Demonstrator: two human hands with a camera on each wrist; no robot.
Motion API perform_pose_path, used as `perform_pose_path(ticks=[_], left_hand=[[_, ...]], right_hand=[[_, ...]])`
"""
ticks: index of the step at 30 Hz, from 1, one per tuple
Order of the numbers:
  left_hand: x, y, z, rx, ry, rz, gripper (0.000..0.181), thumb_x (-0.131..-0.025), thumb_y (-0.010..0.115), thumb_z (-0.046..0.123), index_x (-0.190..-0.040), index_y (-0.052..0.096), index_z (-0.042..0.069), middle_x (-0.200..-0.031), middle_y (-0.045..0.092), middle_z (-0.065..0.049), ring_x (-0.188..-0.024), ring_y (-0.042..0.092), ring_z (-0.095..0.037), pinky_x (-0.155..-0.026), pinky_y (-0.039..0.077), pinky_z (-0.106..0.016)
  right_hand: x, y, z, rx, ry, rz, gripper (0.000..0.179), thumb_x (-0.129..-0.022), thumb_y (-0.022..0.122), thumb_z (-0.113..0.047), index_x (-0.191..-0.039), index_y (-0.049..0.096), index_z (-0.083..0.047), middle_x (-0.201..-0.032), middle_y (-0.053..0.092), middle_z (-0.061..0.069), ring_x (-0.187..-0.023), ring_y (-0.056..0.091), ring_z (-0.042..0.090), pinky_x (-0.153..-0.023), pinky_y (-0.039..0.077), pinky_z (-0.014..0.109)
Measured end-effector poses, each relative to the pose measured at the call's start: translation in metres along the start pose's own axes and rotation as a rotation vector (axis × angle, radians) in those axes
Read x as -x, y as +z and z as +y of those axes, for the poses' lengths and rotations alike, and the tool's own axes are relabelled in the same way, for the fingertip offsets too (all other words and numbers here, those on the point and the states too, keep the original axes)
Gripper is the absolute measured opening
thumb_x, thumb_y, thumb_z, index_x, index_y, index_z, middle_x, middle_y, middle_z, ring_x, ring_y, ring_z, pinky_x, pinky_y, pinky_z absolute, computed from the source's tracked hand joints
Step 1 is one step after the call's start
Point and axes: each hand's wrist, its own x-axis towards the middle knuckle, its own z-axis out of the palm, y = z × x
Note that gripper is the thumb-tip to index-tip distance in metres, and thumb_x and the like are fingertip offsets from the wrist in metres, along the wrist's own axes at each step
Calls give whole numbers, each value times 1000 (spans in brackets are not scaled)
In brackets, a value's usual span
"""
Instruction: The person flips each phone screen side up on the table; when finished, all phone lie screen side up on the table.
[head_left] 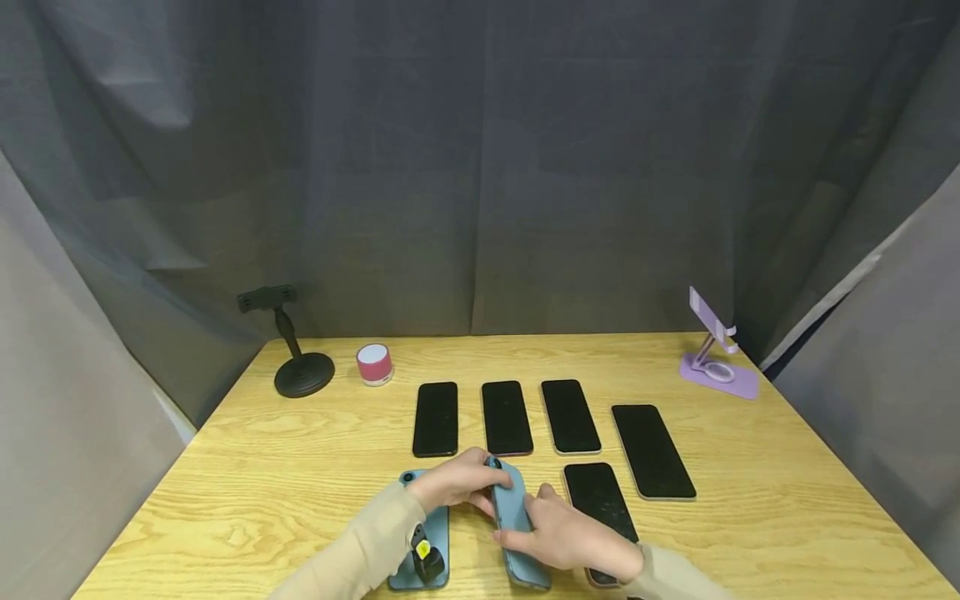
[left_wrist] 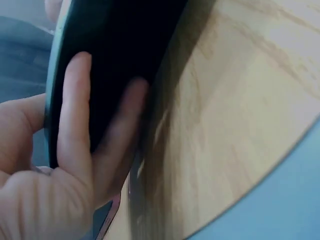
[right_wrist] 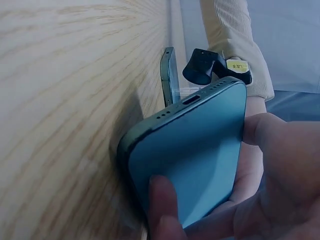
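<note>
Both hands are on a light-blue smartphone (head_left: 514, 512), its blue back up and its body tilted on edge over the table. My left hand (head_left: 467, 478) grips its far end. In the left wrist view, two left fingers (left_wrist: 75, 110) lie along its dark screen side. My right hand (head_left: 558, 530) holds the near half, thumb towards the left edge and fingers by the right edge. The right wrist view shows the charging port end, with a fingertip (right_wrist: 162, 195) on the blue back. A second blue smartphone (head_left: 437, 554) lies back up beneath the left forearm, partly hidden.
Several smartphones lie screen up: a back row with a left phone (head_left: 436, 419), and a larger one (head_left: 654, 452) to the right. Another phone (head_left: 596, 492) is partly under the right hand. Behind stand a black phone stand (head_left: 303, 374), a pink speaker-like cylinder (head_left: 374, 365) and a purple stand (head_left: 720, 375).
</note>
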Motion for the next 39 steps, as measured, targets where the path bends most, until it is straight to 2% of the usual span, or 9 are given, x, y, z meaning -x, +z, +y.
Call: perform_pose_path(ticks=[4,9,13,17,21,25,30,33,39], left_hand=[[1,4,1,0,20,5,13,-87,53,7,-81,63,0,-59,64,-1,-49,62,-7,-51,56,-21],[4,12,5,36,83,58,13,-88,49,6,-98,49,-1,-63,62,-4,-51,62,-8,-50,56,-23],[7,17,7,38,95,133,21,-86,50,7,-106,43,0,-70,60,-5,-58,63,-9,-56,58,-26],[6,19,3,70,95,172,23,-87,51,9,-106,40,2,-87,59,-11,-79,68,-21,-70,60,-36],[3,15,-3,156,89,103,29,-93,51,17,-115,38,2,-91,62,-12,-83,69,-23,-71,59,-35],[6,6,-5,260,81,-69,30,-98,49,27,-116,39,6,-88,62,-5,-79,67,-15,-78,58,-35],[9,-5,-8,297,99,-226,21,-100,48,27,-106,42,8,-97,61,-6,-91,65,-18,-95,53,-44],[11,-7,-9,295,110,-233,19,-99,52,25,-104,42,9,-99,63,-8,-94,65,-19,-96,52,-44],[9,-4,-11,309,111,-104,50,-94,61,21,-126,27,2,-106,64,-16,-91,68,-22,-93,53,-46]], right_hand=[[1,2,-1,10,8,12,56,-90,60,-49,-104,56,6,-88,47,14,-67,47,21,-55,42,29],[1,2,-5,-4,-9,38,55,-92,56,-43,-113,54,8,-83,51,11,-70,46,19,-52,42,27],[-2,1,-5,-57,-39,64,40,-93,54,-40,-98,57,0,-67,48,3,-64,45,16,-48,38,24],[-6,2,0,-181,-68,68,36,-91,57,-40,-90,57,-4,-58,50,-1,-47,48,11,-42,37,22],[-10,2,8,-334,-56,37,40,-87,60,-40,-100,60,-2,-52,54,0,-41,50,9,-39,43,22],[-9,-2,16,-511,-39,-55,60,-88,57,-34,-129,50,9,-52,53,1,-42,49,7,-39,44,18],[-3,-10,19,-678,-46,-166,66,-89,55,-26,-139,38,12,-54,53,-1,-45,50,4,-41,43,14],[1,-15,19,-689,-56,-181,66,-90,55,-25,-140,36,14,-55,56,-1,-46,51,3,-41,44,13],[6,-24,20,-646,-108,-140,51,-91,56,-18,-129,50,15,-52,59,-1,-42,55,3,-41,47,14]])
